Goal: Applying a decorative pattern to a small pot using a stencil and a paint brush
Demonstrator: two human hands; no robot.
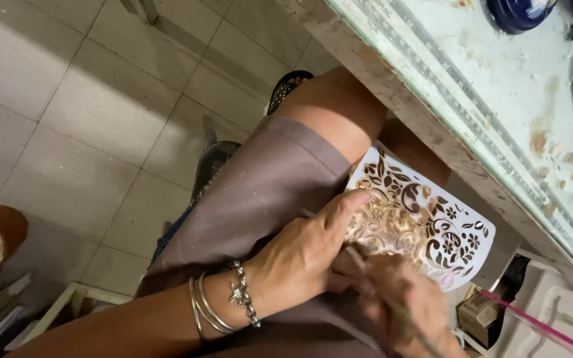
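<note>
Stencil [426, 225], white with cut-out leaves and flowers, lies across the person's lap on the grey cloth [280, 179], just under the edge of the glass table [432, 79]. Only one view here, the head cam looking down. Left hand [306, 255] lies flat on the stencil's near edge with the thumb stretched onto the pattern, pinning it down and not curled around anything. Right hand [406, 305] is blurred, closed around a thin brush [373, 282] whose tip sits near the golden part of the cut-outs. What could go wrong, I'd guess: the sheet only rests on a soft lap, so if that thumb eases off, it could slide and smear the gold, and a loaded brush might bleed under the thin bridges. Counting: one stencil, one brush in hand, three bangles or so plus one chain bracelet [243, 301] on the left wrist, one pink stick [532, 321] lower right, one dark blue bowl [518, 13] up on the table.
</note>
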